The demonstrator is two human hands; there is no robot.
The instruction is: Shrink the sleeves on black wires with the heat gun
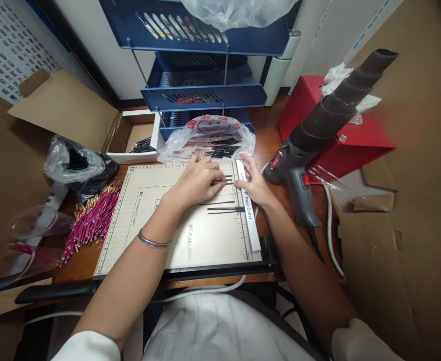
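A beige paper cutter board lies on the wooden desk in front of me. My left hand rests on the board with fingers curled, pinching thin black tubes near the cutter's edge. My right hand lies flat on the white cutter rail, fingers stretched along it, fingertips beside the same tubes. More loose black tubes lie on the board just below my hands. A metal bangle sits on my left wrist.
A grey heat gun stands right of the cutter, by a red box. A plastic bag of black tubes lies behind the board. Pink-sleeved wires are piled at left. Blue trays stand behind; cardboard walls both sides.
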